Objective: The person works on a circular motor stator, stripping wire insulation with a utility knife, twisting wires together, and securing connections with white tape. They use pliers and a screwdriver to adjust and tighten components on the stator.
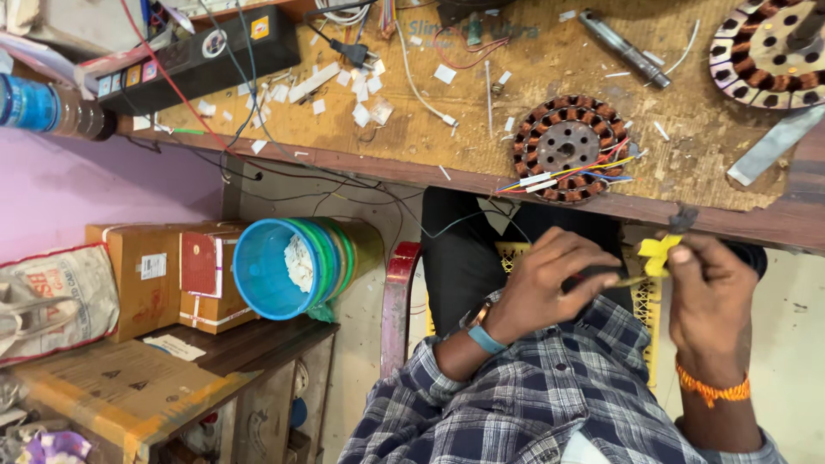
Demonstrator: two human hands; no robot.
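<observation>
Left hand (546, 283) closed around dark tool handle (593, 277), mostly hidden by fingers. Right hand (709, 301) pinches small yellow plastic piece (657, 254) below edge of worn wooden table (687, 172); its exact shape unclear. Copper-wound round stator (567, 148) with coloured wires lies on table. Second stator (769, 51) cut off at frame corner.
</observation>
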